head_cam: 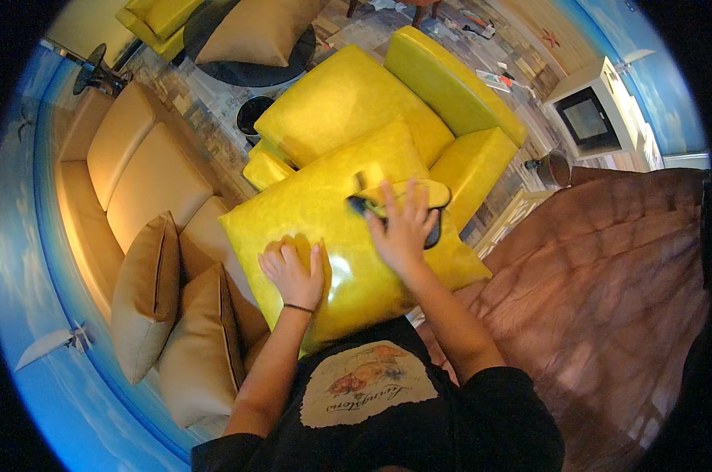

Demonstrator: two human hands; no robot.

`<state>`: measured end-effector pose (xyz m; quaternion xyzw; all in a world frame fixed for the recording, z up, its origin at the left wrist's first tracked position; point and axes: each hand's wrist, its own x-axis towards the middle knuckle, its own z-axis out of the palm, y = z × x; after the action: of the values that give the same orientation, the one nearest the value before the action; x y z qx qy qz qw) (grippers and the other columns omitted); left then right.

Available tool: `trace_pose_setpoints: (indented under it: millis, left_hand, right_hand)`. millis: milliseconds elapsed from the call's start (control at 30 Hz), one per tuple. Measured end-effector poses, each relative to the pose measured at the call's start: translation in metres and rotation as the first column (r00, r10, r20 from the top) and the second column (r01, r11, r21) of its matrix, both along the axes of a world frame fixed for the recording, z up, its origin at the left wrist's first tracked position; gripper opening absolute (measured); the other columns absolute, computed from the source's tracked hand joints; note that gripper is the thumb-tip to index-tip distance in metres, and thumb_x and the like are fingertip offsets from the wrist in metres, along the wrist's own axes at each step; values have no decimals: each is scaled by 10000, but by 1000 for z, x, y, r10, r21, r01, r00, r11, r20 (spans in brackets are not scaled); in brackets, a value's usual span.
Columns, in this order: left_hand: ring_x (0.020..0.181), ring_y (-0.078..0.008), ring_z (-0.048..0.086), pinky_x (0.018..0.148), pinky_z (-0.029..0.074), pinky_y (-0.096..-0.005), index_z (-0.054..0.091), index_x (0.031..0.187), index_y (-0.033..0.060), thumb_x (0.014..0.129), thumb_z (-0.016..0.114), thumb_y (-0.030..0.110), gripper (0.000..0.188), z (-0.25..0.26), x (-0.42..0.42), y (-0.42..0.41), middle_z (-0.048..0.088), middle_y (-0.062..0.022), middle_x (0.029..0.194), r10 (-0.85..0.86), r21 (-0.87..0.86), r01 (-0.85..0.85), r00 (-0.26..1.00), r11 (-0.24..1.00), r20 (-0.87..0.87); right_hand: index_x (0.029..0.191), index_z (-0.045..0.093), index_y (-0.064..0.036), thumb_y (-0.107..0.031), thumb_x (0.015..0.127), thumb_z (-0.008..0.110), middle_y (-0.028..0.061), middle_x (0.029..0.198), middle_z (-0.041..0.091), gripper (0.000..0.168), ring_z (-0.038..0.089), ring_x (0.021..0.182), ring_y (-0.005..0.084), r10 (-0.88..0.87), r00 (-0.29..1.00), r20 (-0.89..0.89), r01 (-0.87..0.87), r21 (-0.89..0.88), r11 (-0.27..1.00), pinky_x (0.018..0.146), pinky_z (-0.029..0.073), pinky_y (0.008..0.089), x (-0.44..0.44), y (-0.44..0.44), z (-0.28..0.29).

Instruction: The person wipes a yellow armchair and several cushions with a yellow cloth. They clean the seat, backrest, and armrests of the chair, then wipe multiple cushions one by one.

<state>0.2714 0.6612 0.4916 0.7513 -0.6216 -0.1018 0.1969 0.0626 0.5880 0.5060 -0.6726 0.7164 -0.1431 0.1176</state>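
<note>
A glossy yellow leather-like cushion (356,248) lies in front of my body, its far side overlapping a yellow armchair (338,100). On the cushion's left part rests my left hand (297,274), fingers curled and thumb apart, with nothing visible in it. My right hand (404,239) is spread over a yellow-and-black hand-held pad or brush (437,192) on the right part of the cushion. Motion blur and my fingers hide part of this tool, so its exact kind is unclear.
Left stands a tan sofa (149,171) with two tan pillows (146,295) (199,348). Brown fabric (604,271) spreads at right. Beyond are a round black table (232,74) bearing another tan pillow (255,29), a metal bucket (553,168) and a white cabinet (615,112).
</note>
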Motion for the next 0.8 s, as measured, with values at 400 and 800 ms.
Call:
trace_pose_setpoints:
  millis: [400, 800]
  left_hand:
    - [1481, -546, 69, 1127, -7, -725, 333, 1556, 133, 945, 523, 517, 747, -2, -39, -27, 147, -315, 1610, -68, 87, 61, 994, 994, 83]
    - [1430, -473, 262, 1143, 176, -626, 444, 1468, 55, 930, 596, 484, 704, 21, -4, -26, 330, -309, 1517, -48, 79, 70, 965, 994, -258]
  right_hand:
    - [1526, 392, -328, -630, 953, 459, 121, 1625, 285, 650, 272, 1479, 379, -170, 985, 6, 161, 301, 940, 1134, 147, 705, -17, -148, -19]
    - [1309, 661, -193, -678, 929, 432, 122, 1347, 630, 657, 500, 1335, 299, 568, 818, -91, -481, 434, 762, 1106, 249, 604, 75, -163, 5]
